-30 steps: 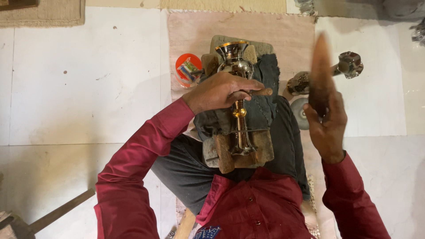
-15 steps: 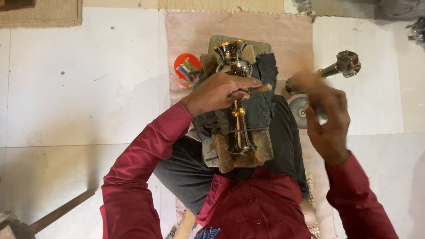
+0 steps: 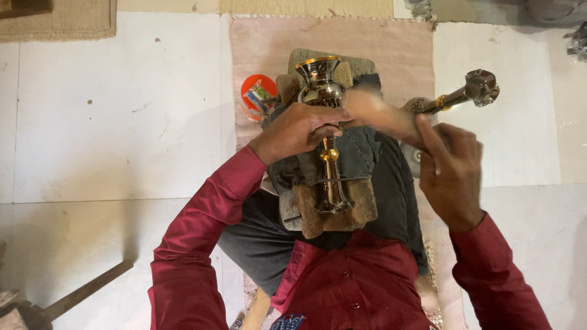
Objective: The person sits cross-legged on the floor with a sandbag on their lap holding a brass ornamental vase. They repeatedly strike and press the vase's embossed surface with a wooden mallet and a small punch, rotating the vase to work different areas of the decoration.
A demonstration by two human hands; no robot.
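Swung down: right hand's mallet meets one lamp stand.

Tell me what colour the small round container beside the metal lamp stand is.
Orange, the small round container shows best in the head view.

Single head-worn camera looks straight down, close above the lap.
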